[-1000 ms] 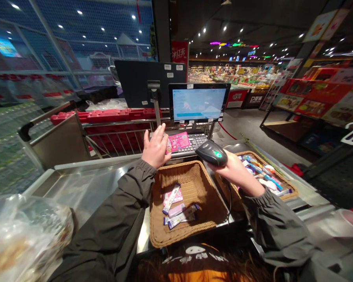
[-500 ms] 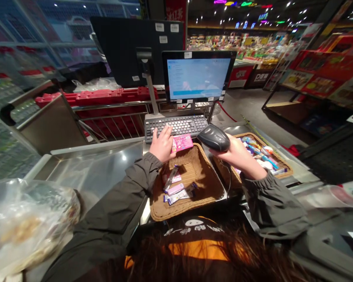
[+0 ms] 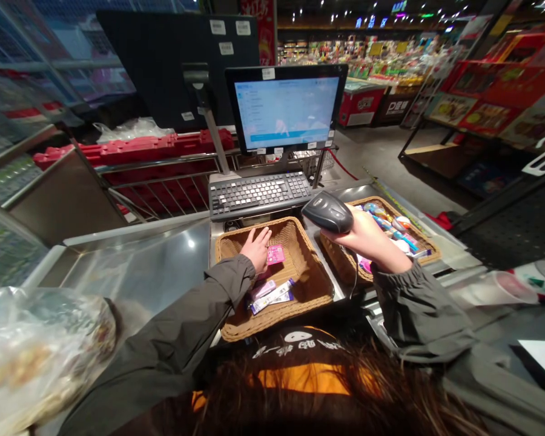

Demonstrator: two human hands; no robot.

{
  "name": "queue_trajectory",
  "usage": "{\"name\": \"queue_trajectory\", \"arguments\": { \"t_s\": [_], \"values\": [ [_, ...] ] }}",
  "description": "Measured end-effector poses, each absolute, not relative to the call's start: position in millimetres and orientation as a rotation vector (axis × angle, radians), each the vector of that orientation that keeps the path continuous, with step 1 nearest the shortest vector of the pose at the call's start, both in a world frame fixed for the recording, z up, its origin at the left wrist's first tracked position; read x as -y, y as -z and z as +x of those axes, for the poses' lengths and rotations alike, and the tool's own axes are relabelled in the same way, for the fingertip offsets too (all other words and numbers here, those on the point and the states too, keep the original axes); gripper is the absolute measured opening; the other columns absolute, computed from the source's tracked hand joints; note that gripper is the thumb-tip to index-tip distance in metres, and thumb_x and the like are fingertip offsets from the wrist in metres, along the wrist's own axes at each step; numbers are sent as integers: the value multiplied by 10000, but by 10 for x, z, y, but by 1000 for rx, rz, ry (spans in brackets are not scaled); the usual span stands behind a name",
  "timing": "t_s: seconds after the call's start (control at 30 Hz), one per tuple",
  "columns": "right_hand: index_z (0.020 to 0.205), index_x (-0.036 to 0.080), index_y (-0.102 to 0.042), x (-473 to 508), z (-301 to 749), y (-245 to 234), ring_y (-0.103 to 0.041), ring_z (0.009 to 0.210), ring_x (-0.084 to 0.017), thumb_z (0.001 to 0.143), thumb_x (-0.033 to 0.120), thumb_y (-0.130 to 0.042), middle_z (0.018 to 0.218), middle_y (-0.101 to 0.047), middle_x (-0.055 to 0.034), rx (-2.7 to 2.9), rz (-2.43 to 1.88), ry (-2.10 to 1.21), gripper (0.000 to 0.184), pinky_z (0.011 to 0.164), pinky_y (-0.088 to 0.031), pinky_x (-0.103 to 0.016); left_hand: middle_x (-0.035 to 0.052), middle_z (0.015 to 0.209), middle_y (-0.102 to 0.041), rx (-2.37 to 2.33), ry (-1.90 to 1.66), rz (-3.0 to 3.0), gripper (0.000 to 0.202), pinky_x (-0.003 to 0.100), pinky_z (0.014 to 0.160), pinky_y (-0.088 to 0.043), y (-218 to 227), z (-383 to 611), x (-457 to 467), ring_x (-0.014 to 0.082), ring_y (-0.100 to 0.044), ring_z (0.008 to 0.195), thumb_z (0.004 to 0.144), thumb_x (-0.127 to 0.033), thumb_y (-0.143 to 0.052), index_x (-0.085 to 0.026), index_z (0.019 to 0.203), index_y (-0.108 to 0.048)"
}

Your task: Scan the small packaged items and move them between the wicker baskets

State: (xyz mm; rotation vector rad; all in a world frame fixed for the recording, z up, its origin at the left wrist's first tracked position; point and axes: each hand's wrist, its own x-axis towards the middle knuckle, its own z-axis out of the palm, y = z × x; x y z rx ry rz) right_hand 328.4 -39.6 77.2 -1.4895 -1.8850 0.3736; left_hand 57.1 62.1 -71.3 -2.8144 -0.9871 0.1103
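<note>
My left hand (image 3: 256,249) is inside the near wicker basket (image 3: 315,281), its fingers stretched out and slightly apart. Right beside it, partly covered by the hand, is a pink packet (image 3: 276,254). Lower in the same basket lie a small pink pack (image 3: 263,289) and white-and-purple stick packets (image 3: 273,297). My right hand (image 3: 366,237) is wrapped round a black barcode scanner (image 3: 327,213), holding it above the gap between two baskets. The scanner's cable hangs down below that hand.
A black keyboard (image 3: 261,192) and a lit monitor (image 3: 288,115) stand behind the basket. To the right is a second wicker basket (image 3: 429,257) of small packaged goods. A clear plastic bag (image 3: 40,351) with contents rests at left on the metal counter (image 3: 168,254).
My left hand has moved from the keyboard's front edge down into the basket, and the pink packet is now lower, inside it. My right hand still holds the scanner.
</note>
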Motion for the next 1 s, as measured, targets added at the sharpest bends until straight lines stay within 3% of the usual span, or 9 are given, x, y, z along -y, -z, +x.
{"name": "queue_trajectory", "arguments": {
  "t_s": [0.13,0.27,0.37,0.6,0.8,0.9,1.0],
  "values": [
    [1007,190,-666,416,3398,-771,-684,925,-295,716,300,-690,1004,-729,-93,1880,-1487,-363,312,826,-540,-427,202,1565,-352,1008,-273,-2847,322,589,1212,-85,938,590,-620,333,-207,1507,711,-270,-647,-137,977,-771],
    [1014,188,-664,456,3524,-810,-678,911,-283,716,281,-681,1013,-719,-95,1870,-1501,-320,312,823,-542,-419,226,1526,-408,992,-367,-2865,421,594,1206,-118,984,629,-602,354,-270,1482,666,-359,-757,-141,1027,-762],
    [1020,187,-676,502,3683,-852,-683,909,-274,724,312,-698,1012,-725,-87,1830,-1485,-313,322,824,-551,-414,236,1518,-418,950,-360,-2886,564,623,1191,-140,847,713,-604,367,-282,1475,658,-473,-790,-126,1099,-734],
    [1051,153,-692,690,4220,-980,-694,940,-283,704,362,-745,1030,-742,-94,1575,-1547,-231,409,865,-553,-421,170,1512,-458,699,29,-3036,605,646,1183,-166,231,1298,-642,361,-297,1466,809,-618,-649,-167,1212,-676],
    [935,142,-720,826,4554,-1034,-703,892,-328,670,434,-777,916,-742,-117,1404,-1610,-142,399,825,-569,-466,151,1537,-428,737,102,-3061,452,656,1159,-227,-45,2156,-740,357,-302,1465,862,-513,-631,-194,1176,-691],
    [943,150,-720,857,4670,-1013,-705,900,-323,669,437,-774,918,-743,-114,1404,-1602,-135,400,824,-573,-456,121,1533,-438,934,75,-3037,343,644,1169,-216,32,2605,-811,346,-303,1464,870,-469,-619,-217,1071,-734],
    [919,147,-714,879,4788,-984,-704,899,-316,666,421,-767,897,-743,-108,1422,-1600,-145,376,824,-572,-439,148,1503,-467,1070,22,-2998,334,652,1162,-214,215,2957,-853,347,-322,1452,852,-461,-631,-192,1008,-750]
  ]
}}
